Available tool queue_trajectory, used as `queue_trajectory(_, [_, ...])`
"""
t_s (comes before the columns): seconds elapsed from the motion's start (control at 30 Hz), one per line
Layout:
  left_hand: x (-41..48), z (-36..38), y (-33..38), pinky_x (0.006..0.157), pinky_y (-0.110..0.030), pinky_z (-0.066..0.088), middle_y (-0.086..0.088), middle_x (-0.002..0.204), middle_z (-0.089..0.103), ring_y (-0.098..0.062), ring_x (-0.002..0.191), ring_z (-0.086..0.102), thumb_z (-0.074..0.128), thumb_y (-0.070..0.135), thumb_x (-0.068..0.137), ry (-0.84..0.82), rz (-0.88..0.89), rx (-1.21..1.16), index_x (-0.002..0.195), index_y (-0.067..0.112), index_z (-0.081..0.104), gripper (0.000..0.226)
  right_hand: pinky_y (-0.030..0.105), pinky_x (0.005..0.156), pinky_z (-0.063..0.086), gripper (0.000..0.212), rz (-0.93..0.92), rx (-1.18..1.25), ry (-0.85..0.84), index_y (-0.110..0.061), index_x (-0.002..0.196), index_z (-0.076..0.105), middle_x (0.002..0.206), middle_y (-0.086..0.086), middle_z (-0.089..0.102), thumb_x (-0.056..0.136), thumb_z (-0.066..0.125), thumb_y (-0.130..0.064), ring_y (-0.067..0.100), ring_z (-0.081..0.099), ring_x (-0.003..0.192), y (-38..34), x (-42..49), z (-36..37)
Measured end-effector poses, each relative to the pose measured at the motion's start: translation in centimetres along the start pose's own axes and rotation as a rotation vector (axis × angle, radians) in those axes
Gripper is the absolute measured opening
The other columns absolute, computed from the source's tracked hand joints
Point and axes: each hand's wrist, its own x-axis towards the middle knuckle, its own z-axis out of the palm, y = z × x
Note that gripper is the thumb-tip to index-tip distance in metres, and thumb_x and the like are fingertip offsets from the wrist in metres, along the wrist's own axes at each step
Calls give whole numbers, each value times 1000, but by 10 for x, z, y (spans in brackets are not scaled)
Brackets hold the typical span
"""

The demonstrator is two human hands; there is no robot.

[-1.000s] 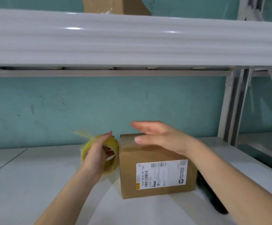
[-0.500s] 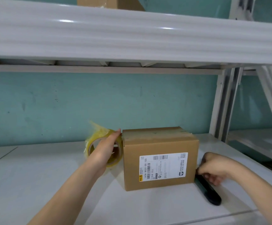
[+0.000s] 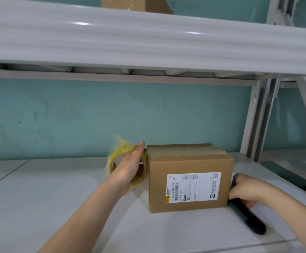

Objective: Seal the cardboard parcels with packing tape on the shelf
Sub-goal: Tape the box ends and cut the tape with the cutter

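On a white shelf (image 3: 61,207) below a second shelf board, a person works with both bare hands in front of a teal wall. At left the shelf surface lies bare, giving open room. Just left of centre, the left hand (image 3: 128,172) grips a roll of yellowish packing tape (image 3: 115,162), fingers wrapped across its front face and clamped on it; the roll stands on edge, touching the upper left corner of the cardboard parcel (image 3: 190,178), with a loose crinkled tail of tape sticking up behind. The parcel sits at centre, its long axis running left to right, a white shipping label (image 3: 192,187) facing the viewer, tape apparently already across its top. To its right, the right hand (image 3: 245,190) rests against the parcel's lower right edge, fingers curled over the near end of a dark cutter-like tool (image 3: 249,218) lying on the shelf; whether it is actually gripped cannot be told. The right hand is nearer the tool. Further right stands the shelf's metal upright (image 3: 258,121), limiting room on that side.
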Motion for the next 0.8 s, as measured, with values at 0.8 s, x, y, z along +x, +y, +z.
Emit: queue_trajectory(0.8, [-1, -12, 10, 109, -33, 27, 0, 137, 45, -18, 131, 38, 50, 65, 79, 6, 43, -28, 127, 23, 49, 64, 18, 38, 38, 23, -499, 715, 29, -8, 75, 52, 42, 6, 59, 94, 49, -21, 18, 50, 32, -178, -43, 8])
